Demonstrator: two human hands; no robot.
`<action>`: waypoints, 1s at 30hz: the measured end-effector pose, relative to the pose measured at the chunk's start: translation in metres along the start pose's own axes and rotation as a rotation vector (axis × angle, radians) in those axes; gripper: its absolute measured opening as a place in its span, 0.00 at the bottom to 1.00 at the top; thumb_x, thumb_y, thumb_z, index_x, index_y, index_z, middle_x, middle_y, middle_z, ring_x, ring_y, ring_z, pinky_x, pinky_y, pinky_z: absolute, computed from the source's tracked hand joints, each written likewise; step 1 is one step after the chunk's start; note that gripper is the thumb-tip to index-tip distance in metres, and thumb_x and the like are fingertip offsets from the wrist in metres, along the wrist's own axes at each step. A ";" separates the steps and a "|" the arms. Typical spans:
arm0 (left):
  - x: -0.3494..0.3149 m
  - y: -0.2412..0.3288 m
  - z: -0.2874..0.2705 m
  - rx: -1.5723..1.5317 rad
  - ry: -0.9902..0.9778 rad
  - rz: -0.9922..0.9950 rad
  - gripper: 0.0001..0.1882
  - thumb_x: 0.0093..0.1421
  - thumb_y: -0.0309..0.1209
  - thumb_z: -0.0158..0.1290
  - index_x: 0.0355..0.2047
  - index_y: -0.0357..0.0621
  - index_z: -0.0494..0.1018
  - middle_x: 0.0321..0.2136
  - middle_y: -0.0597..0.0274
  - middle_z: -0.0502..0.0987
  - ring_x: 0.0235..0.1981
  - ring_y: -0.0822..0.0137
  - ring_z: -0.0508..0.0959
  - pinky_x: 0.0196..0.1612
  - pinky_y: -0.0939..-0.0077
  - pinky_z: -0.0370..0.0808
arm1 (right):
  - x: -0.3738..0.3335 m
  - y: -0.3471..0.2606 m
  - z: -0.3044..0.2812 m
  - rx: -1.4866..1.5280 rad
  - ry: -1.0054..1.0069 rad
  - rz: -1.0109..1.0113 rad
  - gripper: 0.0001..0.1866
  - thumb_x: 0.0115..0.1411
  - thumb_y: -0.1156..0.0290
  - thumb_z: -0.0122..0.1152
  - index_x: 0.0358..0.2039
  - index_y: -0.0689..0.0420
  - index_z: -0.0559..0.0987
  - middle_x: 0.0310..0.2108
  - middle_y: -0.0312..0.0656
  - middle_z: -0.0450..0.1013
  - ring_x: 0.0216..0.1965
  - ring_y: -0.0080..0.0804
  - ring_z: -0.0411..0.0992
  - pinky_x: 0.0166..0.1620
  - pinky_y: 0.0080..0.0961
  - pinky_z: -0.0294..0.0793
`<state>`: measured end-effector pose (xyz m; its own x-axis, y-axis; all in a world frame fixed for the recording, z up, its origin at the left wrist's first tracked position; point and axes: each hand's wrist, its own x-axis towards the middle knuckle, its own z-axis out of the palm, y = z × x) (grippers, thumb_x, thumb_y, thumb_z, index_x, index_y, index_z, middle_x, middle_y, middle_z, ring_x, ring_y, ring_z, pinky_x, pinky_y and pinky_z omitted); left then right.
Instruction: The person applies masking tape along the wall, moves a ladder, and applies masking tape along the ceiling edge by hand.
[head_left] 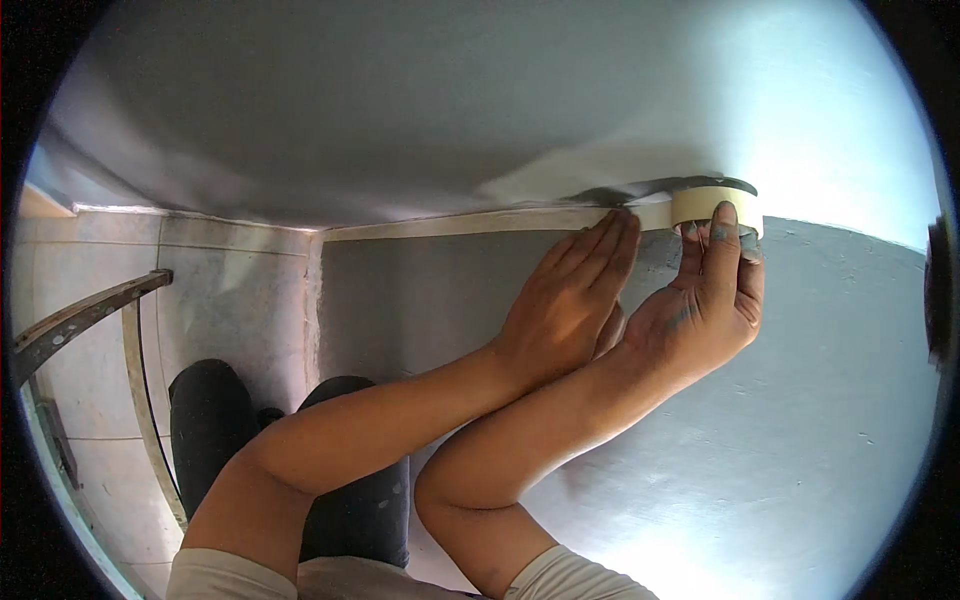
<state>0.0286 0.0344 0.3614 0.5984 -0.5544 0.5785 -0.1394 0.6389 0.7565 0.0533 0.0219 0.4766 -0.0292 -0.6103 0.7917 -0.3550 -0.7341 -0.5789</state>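
Right hand (695, 310): thumb on the outer face of a cream masking tape roll (690, 207), other fingers curled under and behind it, gripping it firmly; grey-blue stains on the fingertips and palm. Left hand (565, 300): flat, fingers straight and closed together, gripping nothing visible; fingertips at the masking tape strip (450, 225), just left of the roll; whether they press on it cannot be determined. The strip runs from the roll leftward along the line between an upper grey surface (400, 120) and a lower grey panel (400, 300), the roll standing at its right end. Forearms overlap in view near the left wrist; light sleeves (235, 575) at the lower edge. Beyond, left: dark-trousered legs (355, 480), pale floor tiles (230, 300) and a paint-spotted bar (95, 310).
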 end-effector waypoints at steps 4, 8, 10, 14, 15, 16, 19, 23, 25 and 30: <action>-0.024 -0.005 -0.008 0.012 -0.033 -0.073 0.39 0.63 0.25 0.54 0.74 0.26 0.57 0.71 0.30 0.64 0.72 0.38 0.67 0.74 0.44 0.61 | -0.002 0.002 -0.001 0.008 -0.017 0.004 0.05 0.68 0.77 0.69 0.39 0.67 0.86 0.32 0.43 0.81 0.34 0.28 0.79 0.42 0.26 0.82; -0.019 -0.003 -0.015 0.063 -0.071 -0.082 0.36 0.65 0.27 0.54 0.71 0.23 0.61 0.69 0.30 0.68 0.73 0.40 0.66 0.76 0.47 0.60 | 0.000 0.002 -0.004 0.006 -0.034 -0.050 0.05 0.68 0.77 0.69 0.39 0.67 0.85 0.32 0.43 0.81 0.34 0.27 0.79 0.42 0.25 0.82; -0.017 -0.008 -0.011 0.045 -0.063 -0.063 0.37 0.66 0.26 0.54 0.73 0.25 0.59 0.69 0.28 0.67 0.72 0.37 0.67 0.75 0.43 0.60 | -0.001 0.002 -0.004 -0.013 -0.025 -0.057 0.05 0.68 0.78 0.69 0.38 0.67 0.85 0.32 0.43 0.81 0.34 0.27 0.79 0.42 0.25 0.82; -0.016 -0.008 -0.006 0.043 -0.031 -0.038 0.37 0.66 0.27 0.54 0.73 0.25 0.58 0.68 0.26 0.67 0.71 0.33 0.67 0.74 0.40 0.60 | -0.002 0.001 -0.002 0.003 -0.009 -0.054 0.04 0.67 0.79 0.69 0.37 0.67 0.85 0.31 0.45 0.81 0.33 0.28 0.79 0.42 0.25 0.83; -0.016 -0.008 -0.006 0.044 -0.033 -0.037 0.37 0.66 0.27 0.54 0.73 0.25 0.58 0.68 0.26 0.67 0.71 0.33 0.67 0.74 0.40 0.60 | -0.001 0.002 -0.001 0.004 -0.007 -0.053 0.04 0.67 0.79 0.69 0.37 0.67 0.85 0.31 0.45 0.81 0.33 0.28 0.79 0.42 0.25 0.83; -0.015 -0.008 -0.005 0.036 -0.042 -0.038 0.37 0.67 0.28 0.54 0.73 0.25 0.58 0.68 0.26 0.67 0.71 0.33 0.67 0.74 0.40 0.61 | 0.000 0.002 -0.001 -0.002 0.001 -0.063 0.04 0.67 0.79 0.69 0.37 0.68 0.84 0.32 0.45 0.81 0.33 0.28 0.79 0.42 0.25 0.83; -0.013 -0.008 -0.005 0.021 -0.050 -0.037 0.37 0.67 0.29 0.54 0.73 0.25 0.58 0.69 0.26 0.66 0.71 0.33 0.67 0.73 0.40 0.61 | 0.003 0.002 0.001 -0.035 0.005 -0.077 0.04 0.66 0.80 0.70 0.37 0.68 0.84 0.32 0.46 0.82 0.33 0.29 0.80 0.42 0.26 0.82; -0.009 -0.011 0.003 0.027 -0.028 0.003 0.38 0.69 0.32 0.54 0.74 0.26 0.57 0.70 0.26 0.64 0.73 0.33 0.65 0.74 0.39 0.60 | 0.002 0.002 0.003 -0.082 -0.003 -0.088 0.05 0.66 0.79 0.70 0.38 0.68 0.84 0.34 0.47 0.82 0.35 0.30 0.80 0.42 0.27 0.81; -0.007 -0.008 0.007 0.047 -0.046 -0.013 0.39 0.70 0.35 0.54 0.75 0.27 0.56 0.71 0.27 0.63 0.74 0.34 0.63 0.74 0.39 0.60 | 0.000 0.003 0.003 -0.074 -0.009 -0.092 0.05 0.66 0.79 0.71 0.39 0.69 0.84 0.34 0.46 0.82 0.35 0.29 0.79 0.43 0.27 0.81; -0.007 -0.005 0.012 0.065 -0.054 -0.028 0.42 0.70 0.40 0.55 0.77 0.33 0.53 0.75 0.33 0.59 0.76 0.38 0.61 0.72 0.40 0.60 | 0.005 0.005 -0.001 -0.056 -0.030 -0.105 0.06 0.66 0.79 0.71 0.40 0.69 0.84 0.35 0.46 0.82 0.36 0.28 0.79 0.44 0.27 0.81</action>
<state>0.0158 0.0293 0.3570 0.5597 -0.6006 0.5709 -0.1750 0.5878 0.7899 0.0507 0.0152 0.4780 0.0384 -0.5398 0.8409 -0.4062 -0.7773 -0.4804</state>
